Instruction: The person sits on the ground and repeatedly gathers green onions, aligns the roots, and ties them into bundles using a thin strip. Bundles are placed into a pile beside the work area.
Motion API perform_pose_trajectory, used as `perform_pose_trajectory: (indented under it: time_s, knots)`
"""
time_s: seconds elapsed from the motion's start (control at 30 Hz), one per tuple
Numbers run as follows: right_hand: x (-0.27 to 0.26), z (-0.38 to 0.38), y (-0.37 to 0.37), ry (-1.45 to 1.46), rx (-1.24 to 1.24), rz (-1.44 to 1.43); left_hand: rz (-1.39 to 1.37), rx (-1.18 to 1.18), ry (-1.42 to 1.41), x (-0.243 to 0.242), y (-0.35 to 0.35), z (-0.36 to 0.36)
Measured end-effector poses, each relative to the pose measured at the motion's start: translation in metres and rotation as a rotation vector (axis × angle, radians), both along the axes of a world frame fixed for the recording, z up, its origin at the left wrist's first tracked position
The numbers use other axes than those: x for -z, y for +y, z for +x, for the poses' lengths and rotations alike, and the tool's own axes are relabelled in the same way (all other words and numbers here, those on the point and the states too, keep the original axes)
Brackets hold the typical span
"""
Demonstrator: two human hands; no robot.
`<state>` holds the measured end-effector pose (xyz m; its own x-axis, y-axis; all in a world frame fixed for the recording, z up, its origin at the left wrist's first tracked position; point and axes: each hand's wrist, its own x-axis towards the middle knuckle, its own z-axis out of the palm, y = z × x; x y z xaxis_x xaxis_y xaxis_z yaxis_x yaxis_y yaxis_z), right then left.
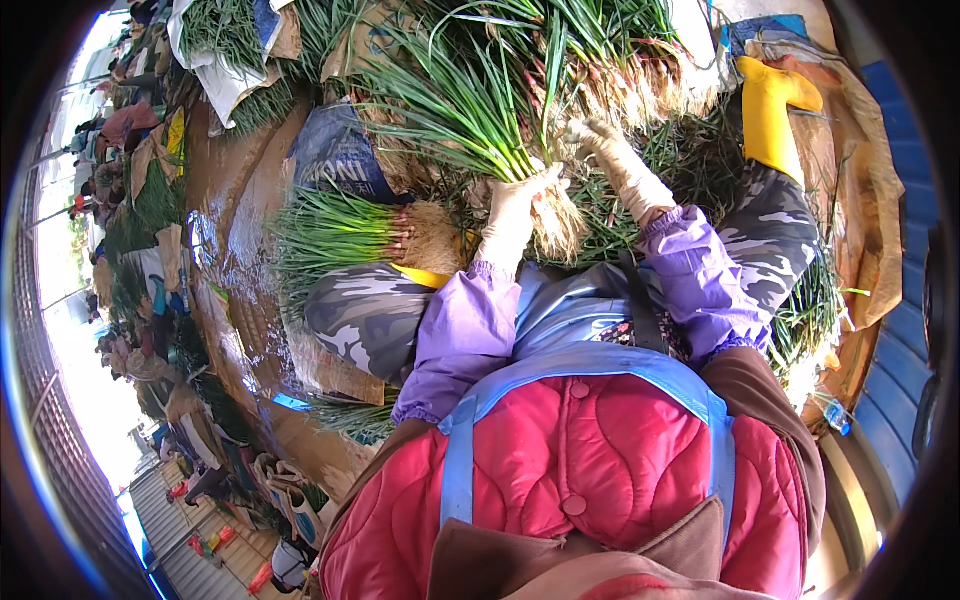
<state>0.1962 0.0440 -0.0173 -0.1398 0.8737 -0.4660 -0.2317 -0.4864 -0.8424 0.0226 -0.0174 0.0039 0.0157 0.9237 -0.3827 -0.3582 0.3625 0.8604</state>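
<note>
My left hand [514, 206], in a pale glove, is closed around the lower stems of a bunch of green onions [499, 142]. Their leaves fan out to the upper left, and the pale roots hang between my hands. My right hand [604, 154], also gloved, is raised just right of the bunch near a single upright stalk; whether its fingertips hold anything is not clear. A second bunch of green onions [345, 232] lies beside my left knee, roots facing right. A large heap of green onions with long roots [637, 82] lies beyond my hands.
Loose green leaves [694, 165] cover the ground around my legs. A blue printed sack [341, 154] lies at the left, by wet brown ground [240, 202]. My yellow boot [769, 112] is at the right, near a plastic bottle [836, 416]. Other people and piles of greens line the far left.
</note>
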Motion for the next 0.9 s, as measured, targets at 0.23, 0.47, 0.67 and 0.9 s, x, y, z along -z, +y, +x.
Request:
perform_pose_trajectory:
  time_s: [0.23, 0.47, 0.67, 0.9]
  knots:
    - [-0.017, -0.033, -0.019, -1.016, -0.373, 0.562, -0.193, 0.045, 0.049, -0.004, -0.001, -0.003]
    - [-0.001, 0.034, 0.020, -1.016, -0.348, 0.532, -0.050, 0.322, -0.552, -0.035, -0.016, -0.005]
    - [0.006, 0.061, 0.044, -1.297, -0.542, 0.244, 0.143, -0.035, -0.538, -0.044, -0.003, -0.009]
    - [-0.021, 0.024, 0.108, -1.290, -0.158, 0.624, 0.173, -0.212, -0.470, -0.044, 0.009, -0.020]
